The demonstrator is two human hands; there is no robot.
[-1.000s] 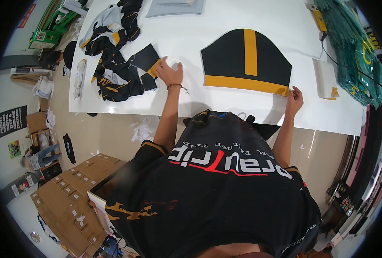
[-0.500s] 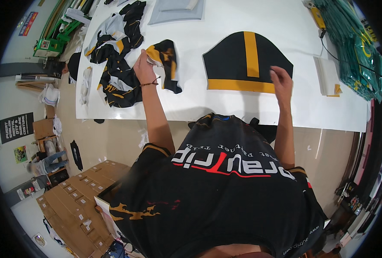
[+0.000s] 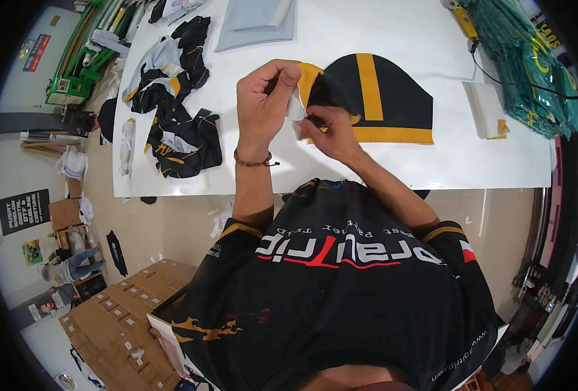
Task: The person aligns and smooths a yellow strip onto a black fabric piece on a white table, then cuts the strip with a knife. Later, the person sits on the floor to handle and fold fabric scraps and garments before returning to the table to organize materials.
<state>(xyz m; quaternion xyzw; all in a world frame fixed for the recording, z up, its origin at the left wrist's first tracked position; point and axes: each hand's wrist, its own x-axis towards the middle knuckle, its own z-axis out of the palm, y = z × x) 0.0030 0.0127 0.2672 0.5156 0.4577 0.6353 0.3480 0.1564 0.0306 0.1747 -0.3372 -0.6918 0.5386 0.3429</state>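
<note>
My left hand [image 3: 266,98], raised above the white table, pinches a black and yellow fabric piece [image 3: 310,76] by its edge, and part of the white underside shows. My right hand [image 3: 336,133] is closed at the lower edge of the same piece, its fingertips slightly blurred. Behind the held piece, a black sleeve-shaped fabric panel [image 3: 406,98] lies flat on the table. It has a yellow stripe up its middle and a yellow band along its straight edge. The held piece and my right hand hide the panel's left part.
Crumpled black, yellow and white cloth pieces [image 3: 188,146] are heaped on the table's [image 3: 393,171] left. Folded grey fabric [image 3: 253,29] lies at the back. On the right are white sheets [image 3: 484,107], a yellow corded tool [image 3: 463,23] and green plastic-wrapped bundles [image 3: 530,72]. Cardboard boxes [image 3: 129,319] stand lower left.
My left hand has brought the fabric piece rightward from beside the heap to in front of the flat panel. My right hand has left the panel's right side and moved left to the piece.
</note>
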